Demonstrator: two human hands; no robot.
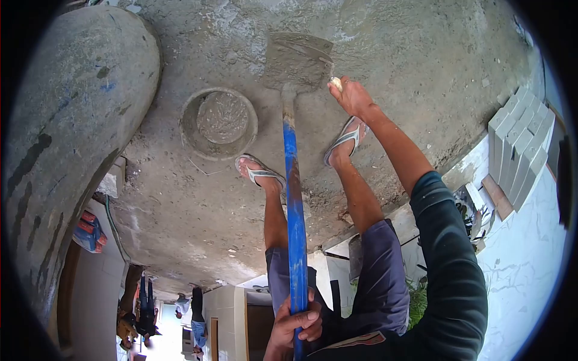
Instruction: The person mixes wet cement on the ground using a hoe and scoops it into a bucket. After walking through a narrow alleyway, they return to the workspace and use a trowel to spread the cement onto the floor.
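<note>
Wet concrete floor: mortar-filled bucket, shovel blade-down, stacked pavers at edge.

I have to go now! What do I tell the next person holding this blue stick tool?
Left hand: shut round the blue handle.
Right hand: reaching down, at the edge of the blade; grip unclear.
Blade rests on the concrete ground, coated in wet grey mix. Round bucket sits beside it.
Done: bucket holds mix.
Left: mix clings to the blade.

Hands on hoe, mortar bucket beside
</note>
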